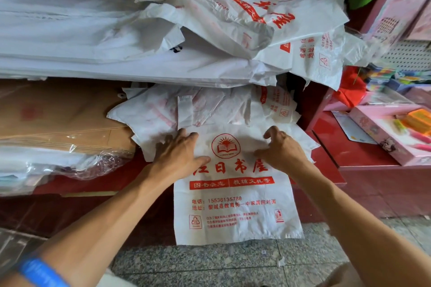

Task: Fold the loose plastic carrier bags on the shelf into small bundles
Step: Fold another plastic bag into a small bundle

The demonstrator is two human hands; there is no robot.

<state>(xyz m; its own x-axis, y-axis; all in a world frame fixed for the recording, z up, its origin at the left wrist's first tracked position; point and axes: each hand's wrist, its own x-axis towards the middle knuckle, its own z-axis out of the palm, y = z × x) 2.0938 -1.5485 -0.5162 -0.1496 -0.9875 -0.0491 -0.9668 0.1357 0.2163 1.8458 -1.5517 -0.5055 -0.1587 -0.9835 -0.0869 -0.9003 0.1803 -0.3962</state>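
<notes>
the bag (235,198) lies printed side up on the shelf (363,177) edge at 6 o'clock, its lower half hanging over the front. the left hand (179,154) presses flat on its upper left, fingers straight. the right hand (283,149) rests at upper right, fingers curled and seeming to pinch the film. thin, light, slippery plastic: it should crease easily but spring back, so hold the side edges and press each fold down. more loose bags (263,18) are heaped at 12 o'clock.

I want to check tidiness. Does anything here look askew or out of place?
Yes. The bag under both hands hangs half over the shelf edge, and the upper pile of bags lies crumpled and skewed.
</notes>
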